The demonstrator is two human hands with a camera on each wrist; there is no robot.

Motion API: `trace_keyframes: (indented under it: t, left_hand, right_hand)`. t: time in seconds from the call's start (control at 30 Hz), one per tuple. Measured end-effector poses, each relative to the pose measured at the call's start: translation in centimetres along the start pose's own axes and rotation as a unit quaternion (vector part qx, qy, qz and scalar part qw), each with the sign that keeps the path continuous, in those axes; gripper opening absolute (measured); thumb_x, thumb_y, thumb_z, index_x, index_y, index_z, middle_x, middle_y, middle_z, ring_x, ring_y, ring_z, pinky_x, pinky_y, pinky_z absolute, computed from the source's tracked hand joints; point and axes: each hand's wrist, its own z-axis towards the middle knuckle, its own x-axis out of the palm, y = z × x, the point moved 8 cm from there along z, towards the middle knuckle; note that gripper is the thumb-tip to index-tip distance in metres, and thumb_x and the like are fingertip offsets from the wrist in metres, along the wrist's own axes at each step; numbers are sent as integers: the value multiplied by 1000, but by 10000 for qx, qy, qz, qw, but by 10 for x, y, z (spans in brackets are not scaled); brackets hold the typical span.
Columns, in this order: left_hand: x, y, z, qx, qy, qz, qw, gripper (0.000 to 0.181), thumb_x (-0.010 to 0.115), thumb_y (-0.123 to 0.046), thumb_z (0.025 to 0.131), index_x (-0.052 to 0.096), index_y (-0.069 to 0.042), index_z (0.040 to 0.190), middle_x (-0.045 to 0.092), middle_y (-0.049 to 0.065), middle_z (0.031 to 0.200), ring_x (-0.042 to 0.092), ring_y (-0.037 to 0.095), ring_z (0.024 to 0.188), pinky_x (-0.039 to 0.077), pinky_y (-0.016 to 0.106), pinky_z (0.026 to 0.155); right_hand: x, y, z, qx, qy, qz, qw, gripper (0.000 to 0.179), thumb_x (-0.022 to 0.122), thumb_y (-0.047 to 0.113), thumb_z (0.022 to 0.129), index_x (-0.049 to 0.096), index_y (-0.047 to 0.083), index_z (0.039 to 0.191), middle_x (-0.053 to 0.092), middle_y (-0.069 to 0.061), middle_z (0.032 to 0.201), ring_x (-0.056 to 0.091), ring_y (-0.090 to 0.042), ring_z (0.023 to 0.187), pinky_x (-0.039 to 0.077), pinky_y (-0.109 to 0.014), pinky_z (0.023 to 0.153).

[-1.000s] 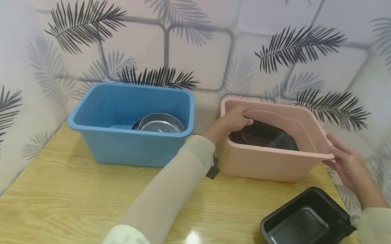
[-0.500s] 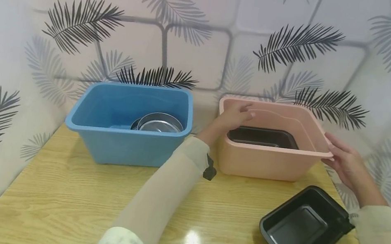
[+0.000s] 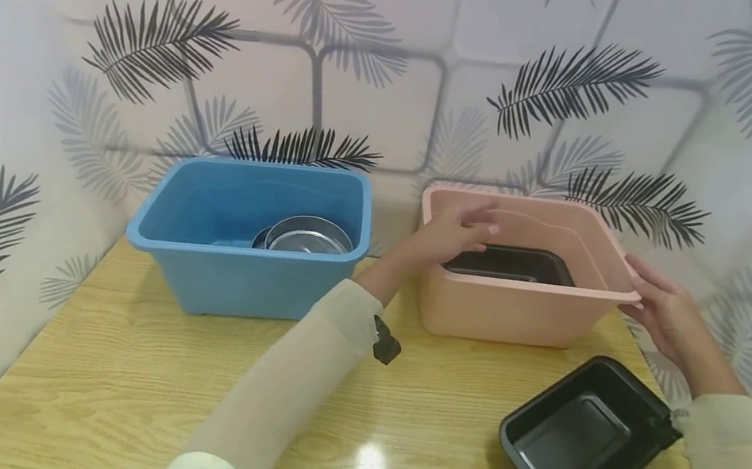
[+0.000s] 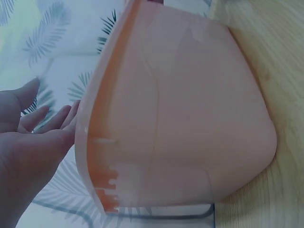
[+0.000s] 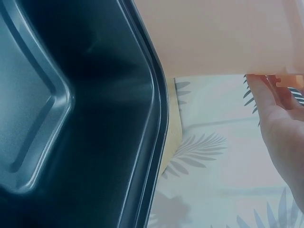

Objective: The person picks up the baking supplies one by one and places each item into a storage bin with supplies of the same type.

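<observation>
My left hand [image 3: 448, 237] hovers over the left rim of the pink bin [image 3: 503, 308], fingers spread loosely and holding nothing. In the left wrist view, the fingers of the left hand [image 4: 38, 128] reach past the bin's rim. Inside that bin lies a black baking pan [image 3: 516, 264], its lower part hidden by the front wall. At the opposite end, my right hand [image 3: 668, 315] holds the bin's right rim; the rim hides part of the fingers. A second black rectangular baking pan [image 3: 570, 446] lies on the table below the right forearm and fills the left of the right wrist view.
To the left stands a blue bin [image 3: 247, 280] with round metal pans [image 3: 311, 235] in it. Both bins stand on a wooden table [image 3: 181, 391] before a wall [image 3: 394, 109] with a leaf pattern. Small black devices are strapped at both wrists.
My left hand has let go of the black pan in the pink bin and drawn back toward the left rim. That pan has settled lower. The right hand stays at the rim.
</observation>
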Motion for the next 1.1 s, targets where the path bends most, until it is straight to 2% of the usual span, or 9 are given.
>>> trace_keyframes:
  t: [0.13,0.33,0.5,0.67,0.83,1.03,1.1]
  left_hand:
    - [9,-3,-17,120,-41,-148,9998,55,58,-11,103,39,-6,154,48,19,152,57,30,132,57,31,98]
    - [20,-6,-49,286,-22,-490,9984,54,59,-7,102,41,-3,153,50,21,149,57,34,131,57,30,98]
    - [30,-1,-78,228,-152,-507,9983,51,62,-14,101,48,-11,150,57,12,145,62,36,124,56,28,98]
    - [41,17,-105,90,-325,-525,9981,49,63,-19,101,51,-17,148,57,9,146,63,29,124,53,28,102]
    - [61,34,-128,-74,-434,-370,9983,49,64,-19,101,51,-17,148,56,4,146,61,18,125,52,25,100]
    - [83,51,-149,-380,-565,-438,9967,53,64,-20,100,48,-20,150,52,-4,150,59,16,128,52,25,100]
    - [91,57,-154,-528,-574,-376,9962,53,64,-23,100,48,-23,150,51,-8,151,58,15,129,52,26,100]
  right_hand:
    - [-1,1,-1,-83,28,83,9999,71,51,31,106,12,18,163,4,-5,171,42,-7,139,54,-13,84]
    - [0,0,-1,-191,65,262,9995,69,51,28,107,12,16,163,4,-6,171,54,3,120,55,-14,84]
    - [-1,0,-1,-254,30,302,9992,69,51,28,107,13,15,163,5,-8,170,58,7,113,55,-14,83]
    - [0,0,0,-233,42,299,9993,69,50,29,107,13,15,163,3,-7,170,56,5,117,55,-14,83]
    - [1,0,0,-222,85,337,9991,69,50,27,107,12,15,163,1,-7,170,55,5,119,55,-14,83]
    - [0,-1,0,-202,37,242,9995,68,50,29,107,12,17,163,2,-6,170,44,-4,137,54,-12,83]
    - [-1,-1,0,-186,-21,198,9996,68,50,30,107,13,17,163,4,-6,170,42,-5,139,54,-12,82]
